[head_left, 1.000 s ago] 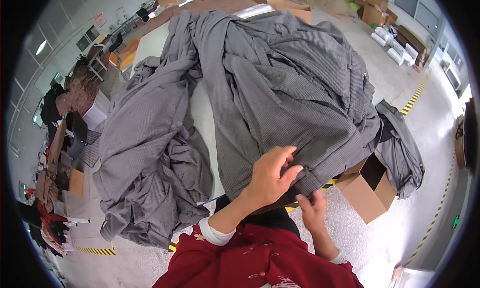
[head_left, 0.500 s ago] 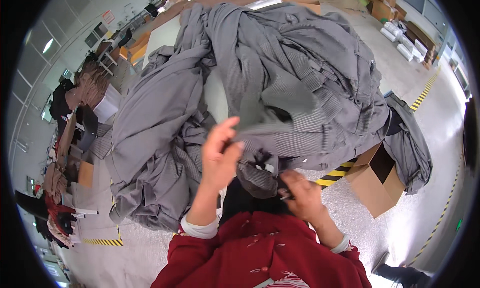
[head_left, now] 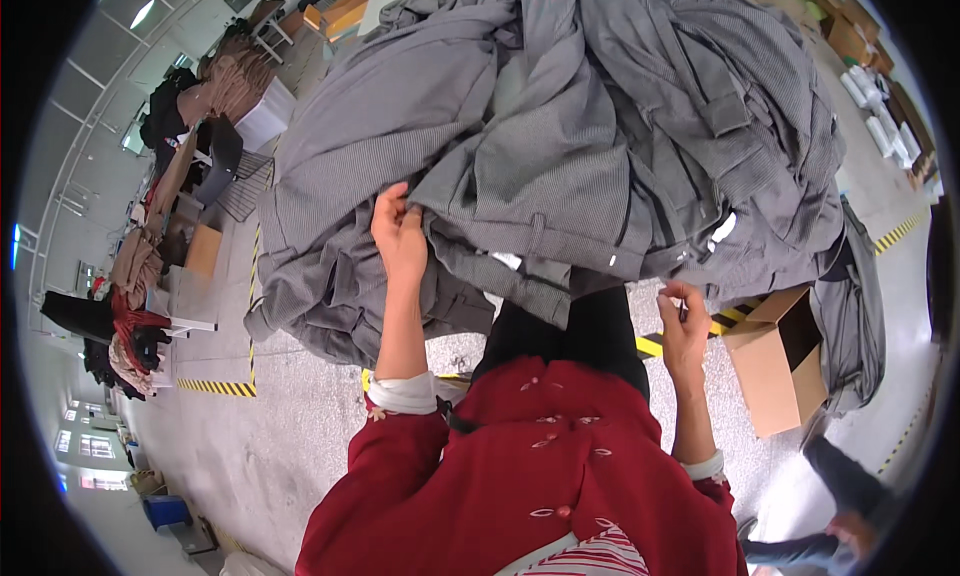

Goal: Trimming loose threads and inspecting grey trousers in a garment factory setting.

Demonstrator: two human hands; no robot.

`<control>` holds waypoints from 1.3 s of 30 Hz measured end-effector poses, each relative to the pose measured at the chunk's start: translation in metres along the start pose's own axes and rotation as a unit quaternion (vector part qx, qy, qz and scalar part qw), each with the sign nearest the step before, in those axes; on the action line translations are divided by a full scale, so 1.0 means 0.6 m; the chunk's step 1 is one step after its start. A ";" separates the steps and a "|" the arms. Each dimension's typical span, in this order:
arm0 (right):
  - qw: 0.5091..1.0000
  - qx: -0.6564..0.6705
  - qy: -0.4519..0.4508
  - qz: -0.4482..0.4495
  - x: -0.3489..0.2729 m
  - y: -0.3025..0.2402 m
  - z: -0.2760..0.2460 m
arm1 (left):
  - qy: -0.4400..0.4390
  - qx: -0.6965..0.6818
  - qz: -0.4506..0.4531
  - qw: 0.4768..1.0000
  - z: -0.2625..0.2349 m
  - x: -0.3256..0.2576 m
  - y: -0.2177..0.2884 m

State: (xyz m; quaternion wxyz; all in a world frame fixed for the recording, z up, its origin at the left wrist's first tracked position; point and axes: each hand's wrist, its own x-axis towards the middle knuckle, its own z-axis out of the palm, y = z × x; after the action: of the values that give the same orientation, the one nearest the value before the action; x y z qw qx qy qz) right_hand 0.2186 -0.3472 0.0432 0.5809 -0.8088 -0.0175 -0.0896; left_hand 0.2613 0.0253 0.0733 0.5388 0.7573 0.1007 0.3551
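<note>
A large heap of grey, finely striped trousers [head_left: 700, 106] lies before me. The nearest pair of trousers [head_left: 530, 206] is spread at the heap's front, its waistband and a belt loop facing me and white tags showing near it. At the left end of that waistband, my left hand [head_left: 400, 238] has its fingers closed on the cloth edge. My right hand [head_left: 684, 338] is held up apart from the cloth, right of the waistband. Its fingers are closed around a small, thin, dark tool [head_left: 682, 313], mostly hidden by them.
An open cardboard box [head_left: 762, 381] stands on the floor to the right, with grey garments [head_left: 850, 306] hanging beside it. Yellow-black tape [head_left: 215, 387] marks the floor. Brown and dark clothes [head_left: 225, 86] are piled at the left. Another person's leg [head_left: 845, 471] shows at lower right.
The bunched cloth between my hands now lies spread with its waistband toward me. My right hand has moved right and up, away from the cloth; my left has shifted slightly left. The view has tilted down.
</note>
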 end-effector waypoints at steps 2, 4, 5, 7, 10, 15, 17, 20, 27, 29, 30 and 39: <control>0.999 0.035 0.006 -0.002 -0.003 0.024 0.009 | 0.003 0.030 0.002 1.000 0.001 0.000 0.008; 0.999 0.052 0.013 -0.005 -0.008 0.055 0.019 | -0.006 0.057 -0.012 0.998 0.003 -0.002 0.019; 0.997 0.079 0.025 0.007 -0.010 0.066 0.021 | -0.008 0.056 -0.011 0.998 0.003 -0.008 0.027; 0.993 0.104 0.043 0.022 -0.012 0.085 0.026 | 0.032 0.200 0.125 0.971 0.012 -0.026 0.053; 0.945 0.247 0.084 0.199 -0.001 0.091 0.031 | -0.035 0.276 0.320 0.906 0.040 -0.066 0.122; 0.927 0.316 0.123 0.158 0.015 0.068 0.077 | -0.310 0.341 0.417 0.783 0.137 -0.139 0.166; 0.924 0.319 0.126 0.167 0.018 0.060 0.083 | -0.302 0.345 0.440 0.772 0.166 -0.142 0.159; 0.927 0.351 0.119 0.061 0.025 0.041 0.086 | -0.280 0.349 0.462 0.766 0.177 -0.123 0.139; 0.915 -0.209 -0.009 -0.344 0.035 -0.065 0.071 | -0.172 0.346 0.413 0.824 0.067 -0.051 0.125; 0.893 -0.233 -0.069 -0.379 0.030 -0.062 0.093 | -0.171 0.390 0.388 0.817 0.043 -0.043 0.099; 0.893 -0.229 -0.073 -0.381 0.027 -0.060 0.105 | -0.182 0.404 0.361 0.821 0.032 -0.044 0.088; 0.857 -0.264 -0.122 -0.425 0.019 -0.059 0.150 | -0.161 0.406 0.329 0.837 0.013 -0.053 0.055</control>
State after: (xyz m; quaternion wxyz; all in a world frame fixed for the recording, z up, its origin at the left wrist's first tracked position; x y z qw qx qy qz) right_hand 0.2364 -0.2517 0.0503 0.2439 -0.8504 -0.4055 -0.2299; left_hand 0.2355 -0.0107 0.0873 0.0425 0.9431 -0.1073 0.3120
